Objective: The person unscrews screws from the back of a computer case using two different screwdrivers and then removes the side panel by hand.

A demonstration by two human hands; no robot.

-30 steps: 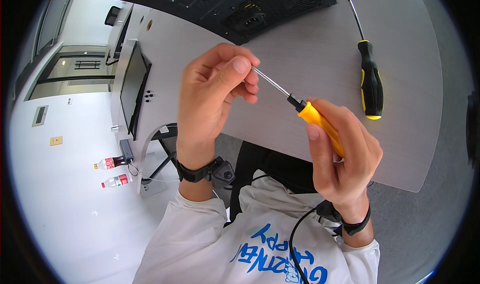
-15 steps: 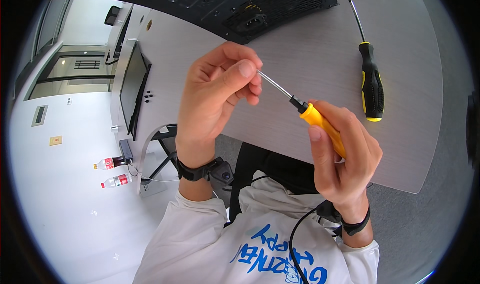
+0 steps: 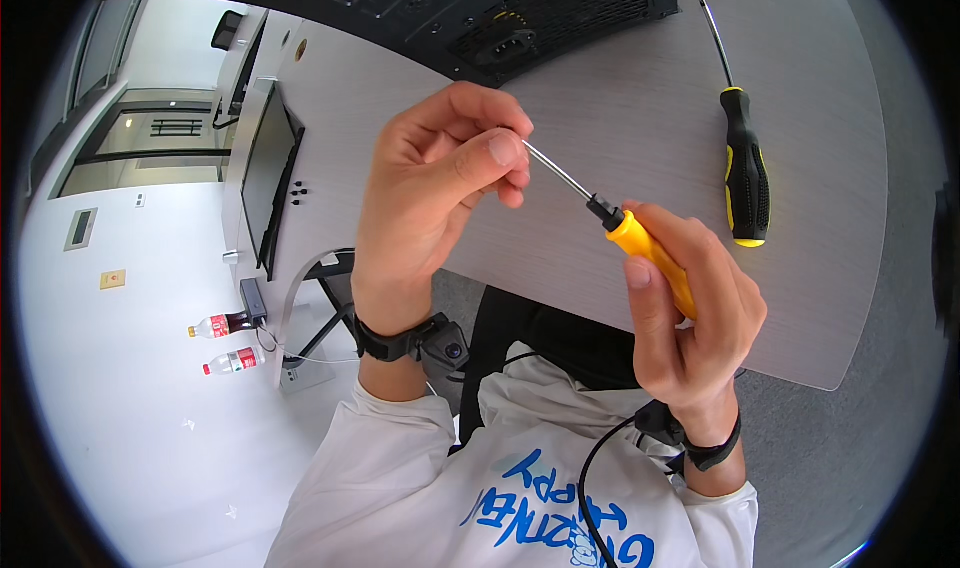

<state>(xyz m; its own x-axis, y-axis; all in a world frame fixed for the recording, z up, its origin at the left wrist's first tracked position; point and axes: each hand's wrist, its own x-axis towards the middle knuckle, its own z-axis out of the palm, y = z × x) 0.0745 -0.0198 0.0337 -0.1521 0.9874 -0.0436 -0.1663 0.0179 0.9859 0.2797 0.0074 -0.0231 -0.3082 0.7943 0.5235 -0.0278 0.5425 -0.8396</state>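
Observation:
A small screwdriver with a yellow handle, black collar and thin metal shaft (image 3: 560, 171) slants up and left above the desk. Its yellow handle lies wrapped in the fingers of my right hand (image 3: 705, 303). My left hand (image 3: 440, 173) pinches at the far end of the shaft with thumb and fingertips, and the tip is hidden there. To the right on the desk rests a larger black and yellow screwdriver (image 3: 745, 168), its shaft pointing away from me.
A black computer case (image 3: 480, 23) stands at the desk's far side, its power socket towards me. The grey desk (image 3: 640, 118) ends in a rounded right edge. A dark flat monitor (image 3: 272, 183) and small black pieces (image 3: 297, 193) are at left. Two bottles (image 3: 232, 361) stand beyond.
The yellow screwdriver and both my hands have shifted very slightly to the right. My grip on it looks the same.

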